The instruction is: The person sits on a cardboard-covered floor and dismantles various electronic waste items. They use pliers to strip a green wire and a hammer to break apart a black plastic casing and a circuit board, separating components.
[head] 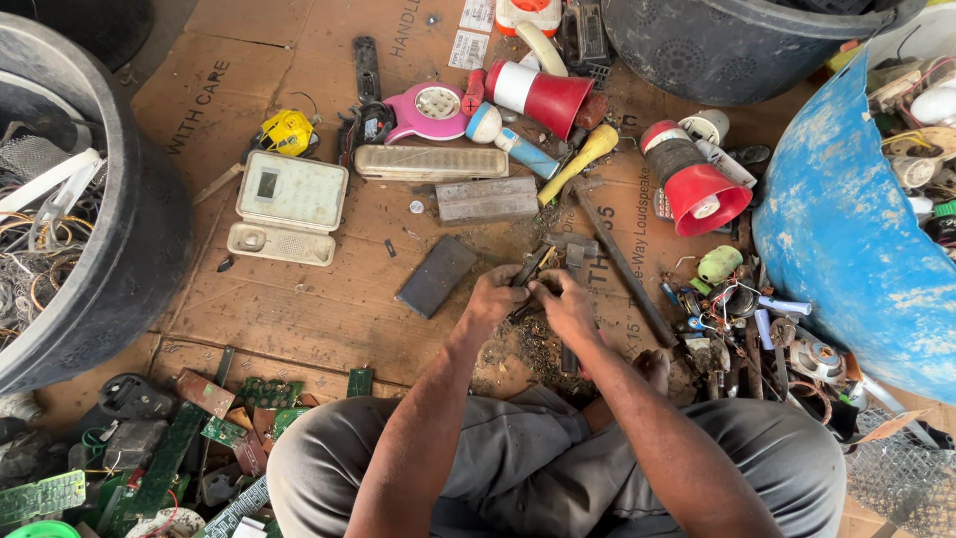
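The person is sitting on flattened cardboard point(329, 299) laid on the floor, with both hands meeting just ahead of the knees. The left hand point(493, 299) and the right hand point(566, 304) are closing together on one small dark device point(530, 271), which is lying between them, slightly forward of the knuckles and just above the cardboard. Its long axis is running diagonally, from near the person's left up and away toward the right. Both hands are touching it; neither is clearly nearer.

Grip state: the left hand's fingers are curling and pinching the near end of the device; the right hand's fingers are pressing together around its other side. Whether the right hand is also holding a tool cannot be told, as the knuckles are hiding it.

Pose: both forearms are converging in a narrow V from the lap, wrists bent down, backs of the hands facing the camera.

Surroundings: fine dark debris point(533, 349) is lying directly below the hands. A dark flat slab point(436, 276) is lying just left of the left hand. A long metal bar point(622, 267) is lying to the right. A cream desk telephone point(289, 206) is sitting well apart to the left. Green circuit boards point(224, 430) are lying by the left knee.
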